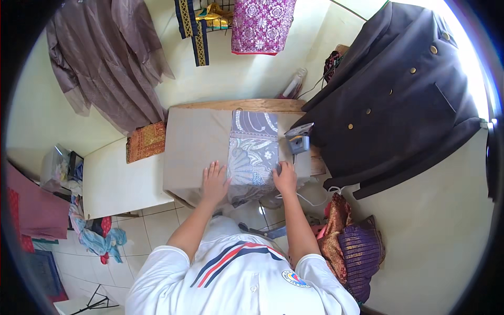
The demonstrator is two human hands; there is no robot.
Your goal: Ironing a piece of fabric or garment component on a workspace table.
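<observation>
A long folded strip of grey-blue patterned cloth (252, 153) lies lengthwise over a padded ironing surface (197, 145), its near end hanging past the front edge. My left hand (214, 183) rests palm down on the beige cover, its thumb by the strip's left edge. At the strip's right edge is my right hand (285, 179), fingers slightly bent and thumb apart; nothing shows held in it. Beyond that hand an electric iron (298, 142) rests near the right side of the surface, its metal soleplate turned away from me and its cord running down towards the right hand.
A dark jacket with brass-coloured buttons (393, 94) hangs close on the right. A mauve garment (106, 59) hangs at the left wall, above a white table (122, 185) with a folded orange cloth (146, 141). Bundled fabrics (358, 248) sit low at the right; a plastic bottle (294, 83) stands behind.
</observation>
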